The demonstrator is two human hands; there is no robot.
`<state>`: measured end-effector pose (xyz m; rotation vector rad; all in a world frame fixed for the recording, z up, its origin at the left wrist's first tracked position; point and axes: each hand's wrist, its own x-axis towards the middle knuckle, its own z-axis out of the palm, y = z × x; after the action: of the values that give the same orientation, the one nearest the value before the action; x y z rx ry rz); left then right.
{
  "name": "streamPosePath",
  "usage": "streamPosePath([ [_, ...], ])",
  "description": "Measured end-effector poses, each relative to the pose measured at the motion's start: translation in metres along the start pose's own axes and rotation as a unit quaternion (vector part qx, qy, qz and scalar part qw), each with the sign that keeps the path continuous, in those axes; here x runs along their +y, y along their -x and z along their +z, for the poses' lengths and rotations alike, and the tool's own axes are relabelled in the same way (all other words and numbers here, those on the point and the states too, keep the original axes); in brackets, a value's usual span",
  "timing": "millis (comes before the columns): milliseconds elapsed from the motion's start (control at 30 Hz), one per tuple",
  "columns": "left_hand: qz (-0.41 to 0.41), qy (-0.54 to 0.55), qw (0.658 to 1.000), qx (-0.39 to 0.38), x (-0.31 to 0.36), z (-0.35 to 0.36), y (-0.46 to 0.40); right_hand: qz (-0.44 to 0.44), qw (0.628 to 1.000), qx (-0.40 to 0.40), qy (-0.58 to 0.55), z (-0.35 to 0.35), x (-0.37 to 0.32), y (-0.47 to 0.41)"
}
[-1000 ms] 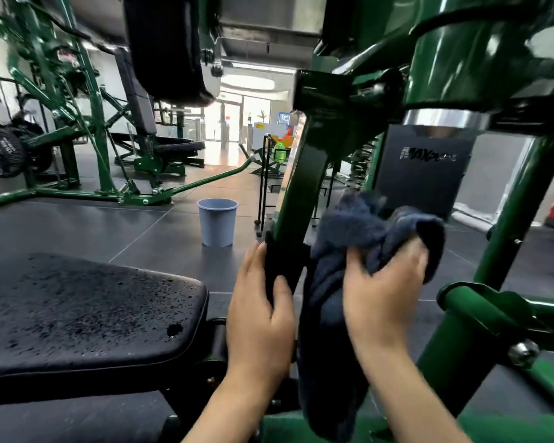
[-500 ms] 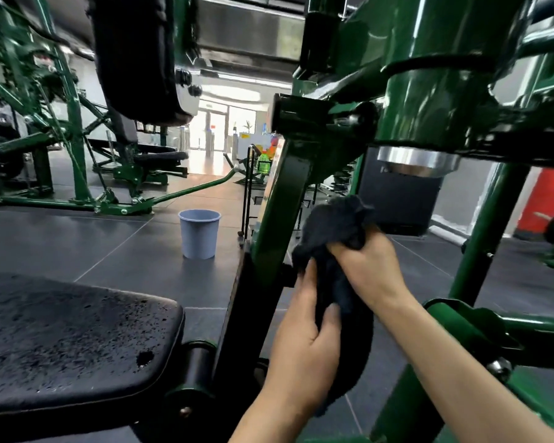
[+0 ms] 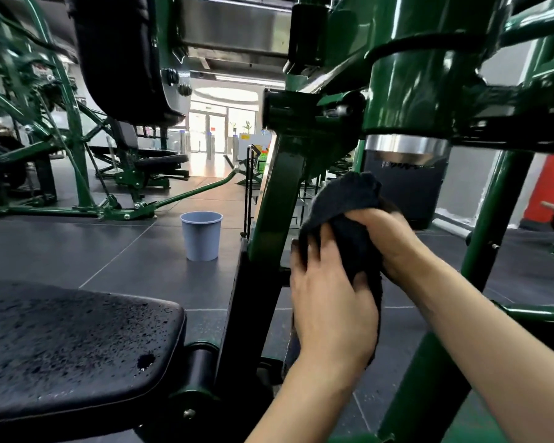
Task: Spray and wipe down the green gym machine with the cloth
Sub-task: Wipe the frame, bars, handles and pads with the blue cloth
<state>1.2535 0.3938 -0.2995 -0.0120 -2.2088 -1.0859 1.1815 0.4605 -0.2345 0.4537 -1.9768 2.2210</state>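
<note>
At frame centre both hands, left hand (image 3: 331, 310) and right hand (image 3: 386, 238), grasp the dark cloth (image 3: 349, 199), judged soft, light, best bunched mid-fold.

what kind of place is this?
Most likely a commercial gym floor. Signs: the green machine frame with a padded black seat up close, more green machines behind on dark floor tiles, and glass entrance doors at the far end.
</note>
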Motion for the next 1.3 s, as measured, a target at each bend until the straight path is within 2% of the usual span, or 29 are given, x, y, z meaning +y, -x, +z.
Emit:
streamPosePath([
  [67,0.021,0.036,0.999,0.022,0.008,0.002,-0.017,-0.045,0.998,0.023,0.028,0.004,-0.016,-0.007],
  [133,0.007,0.071,0.997,0.026,0.013,0.005,-0.028,-0.059,0.996,0.029,0.056,0.008,-0.02,-0.011],
  [233,0.003,0.05,0.999,0.018,0.006,0.011,-0.023,-0.085,0.993,0.044,0.064,0.011,-0.007,-0.011],
  [367,0.004,0.082,0.996,0.028,-0.011,0.021,-0.005,-0.13,0.983,0.074,0.106,0.012,0.016,-0.005],
  [533,-0.084,0.067,0.993,-0.046,-0.049,0.033,0.037,-0.063,0.975,0.046,0.207,0.009,0.084,0.023],
  [700,-0.083,0.064,0.992,-0.076,-0.08,0.035,0.048,-0.011,0.975,0.081,0.208,0.014,0.118,0.036],
  [800,-0.118,0.059,0.987,-0.096,-0.094,0.034,0.06,0.012,0.962,0.079,0.262,0.015,0.134,0.056],
  [933,-0.102,0.149,0.981,-0.068,-0.096,0.029,0.06,-0.035,0.961,0.1,0.257,0.023,0.129,0.057],
  [1033,-0.131,0.258,0.957,-0.021,-0.095,0.034,0.05,-0.029,0.952,0.08,0.296,0.034,0.12,0.04],
  [1133,-0.134,0.25,0.958,-0.049,-0.102,0.031,0.049,-0.005,0.944,0.073,0.322,0.038,0.122,0.036],
  [1233,-0.136,0.209,0.967,-0.051,-0.114,0.037,0.051,-0.017,0.964,0.081,0.251,0.026,0.132,0.036],
  [1300,-0.129,0.186,0.973,-0.051,-0.115,0.041,0.058,0.014,0.981,0.077,0.178,0.018,0.135,0.042],
])
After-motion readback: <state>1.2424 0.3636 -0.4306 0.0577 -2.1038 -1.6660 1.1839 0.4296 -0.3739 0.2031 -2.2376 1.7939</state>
